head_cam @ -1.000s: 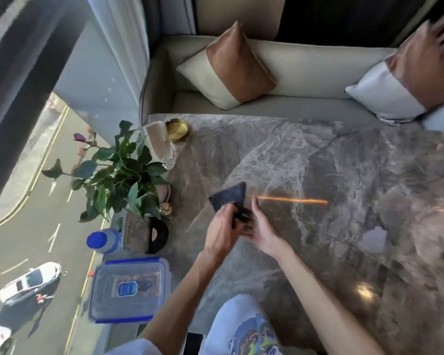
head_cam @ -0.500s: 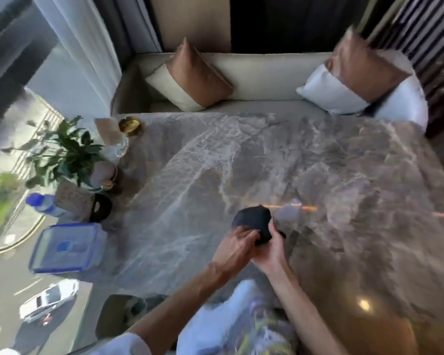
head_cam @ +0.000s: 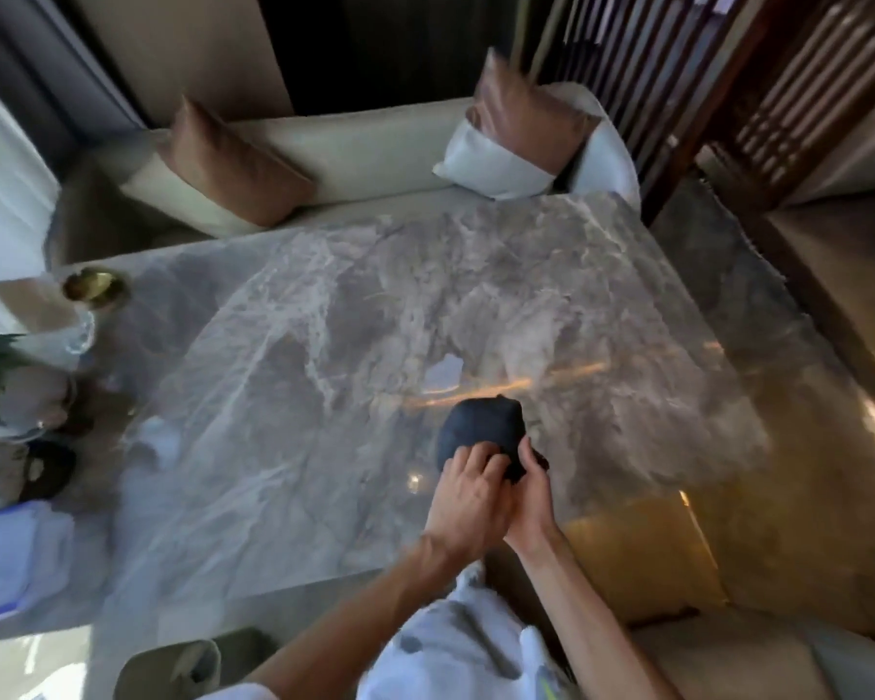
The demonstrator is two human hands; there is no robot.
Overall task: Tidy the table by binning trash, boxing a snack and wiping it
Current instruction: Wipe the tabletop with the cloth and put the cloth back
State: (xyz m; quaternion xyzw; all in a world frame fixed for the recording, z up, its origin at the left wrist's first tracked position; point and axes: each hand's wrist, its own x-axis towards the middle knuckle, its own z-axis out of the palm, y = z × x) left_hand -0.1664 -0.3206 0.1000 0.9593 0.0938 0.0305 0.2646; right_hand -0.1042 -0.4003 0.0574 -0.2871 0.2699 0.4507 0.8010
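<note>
**Bunch the cloth, then wipe**

The big marble table (head_cam: pixel 284 396) sits by a pale sofa (head_cam: pixel 354 154). A dark cloth (head_cam: pixel 478 431) rests on it, near the front edge. The left hand (head_cam: pixel 468 502) and right hand (head_cam: pixel 534 502) both pinch it with closed fingers. I think it is best to fold it flat, press down, and wipe in long rows.

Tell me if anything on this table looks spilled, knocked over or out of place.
Nothing stands out. Both hands, left hand and right hand, hold a dark cloth over the marble table; no spill shows on it.
</note>
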